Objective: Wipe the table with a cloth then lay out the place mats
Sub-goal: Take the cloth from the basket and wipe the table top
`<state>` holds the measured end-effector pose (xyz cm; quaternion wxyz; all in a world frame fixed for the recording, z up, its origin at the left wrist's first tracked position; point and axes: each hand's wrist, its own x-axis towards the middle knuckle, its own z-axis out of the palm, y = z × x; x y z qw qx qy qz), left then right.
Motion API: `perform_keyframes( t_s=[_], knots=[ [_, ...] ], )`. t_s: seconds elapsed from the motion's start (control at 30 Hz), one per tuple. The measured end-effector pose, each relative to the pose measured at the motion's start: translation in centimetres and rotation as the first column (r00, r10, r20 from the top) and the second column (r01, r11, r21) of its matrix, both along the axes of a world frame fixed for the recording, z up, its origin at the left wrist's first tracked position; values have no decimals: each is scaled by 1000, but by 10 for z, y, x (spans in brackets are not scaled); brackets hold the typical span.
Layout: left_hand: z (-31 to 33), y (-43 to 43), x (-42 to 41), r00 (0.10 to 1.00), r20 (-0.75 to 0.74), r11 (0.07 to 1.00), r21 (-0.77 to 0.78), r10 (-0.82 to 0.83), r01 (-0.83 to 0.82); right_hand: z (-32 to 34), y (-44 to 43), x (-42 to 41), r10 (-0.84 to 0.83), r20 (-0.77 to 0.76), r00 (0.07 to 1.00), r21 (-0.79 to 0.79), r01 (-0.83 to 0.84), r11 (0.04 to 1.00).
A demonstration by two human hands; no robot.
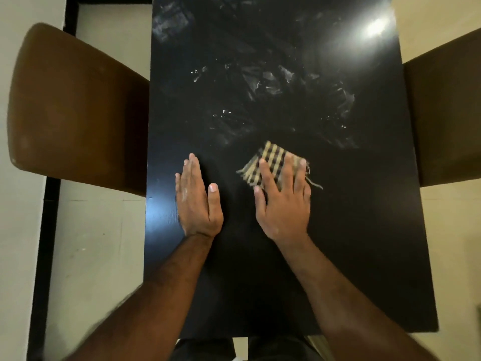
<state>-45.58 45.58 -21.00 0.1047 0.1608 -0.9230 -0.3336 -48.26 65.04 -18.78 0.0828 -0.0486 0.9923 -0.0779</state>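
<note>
A long black table (338,243) runs away from me, its far half smeared with whitish streaks and specks (268,82). A folded checked cloth (273,158), tan and dark, lies flat near the middle of the table. My right hand (283,201) presses down on it with straight, spread fingers covering its near part. My left hand (197,201) rests flat on the bare tabletop to the left of the cloth, fingers straight and together. No place mats are in view.
A brown chair (75,113) stands against the table's left side and another brown chair (447,113) against the right side. A bright lamp reflection (377,28) glares at the far right of the tabletop. Pale floor lies on both sides.
</note>
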Motion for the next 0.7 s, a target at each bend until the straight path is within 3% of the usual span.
perform_keyframes(
  t_s=[0.07, 0.2, 0.33, 0.4, 0.47, 0.57, 0.7],
  knots=[
    [-1, 0, 1, 1000, -5, 1000, -20, -19, 19, -6, -31, -31, 28, -56, 998, -53, -31, 998],
    [1, -1, 1, 999, -16, 1000, -8, -28, 28, -20, -85, -57, 267, -99, 959, -121, -278, 953],
    [1, -1, -3, 996, 55, 994, -76, -68, 72, -12, -46, -26, 358, -102, 928, -113, -368, 923],
    [1, 0, -6, 987, 127, 977, -174, -103, 124, -9, 4, -11, 266, -58, 962, -74, -270, 960],
    [1, 3, -9, 965, 230, 944, -271, -126, 188, -6, 65, -12, 44, -32, 999, -3, -44, 999],
    [2, 7, -11, 941, 321, 902, -368, -106, 227, -3, 144, -42, -234, 6, 972, 45, 233, 971],
    [1, 10, -11, 942, 325, 893, -396, -84, 216, -5, 140, -89, -299, -26, 954, 30, 300, 954]
  ],
)
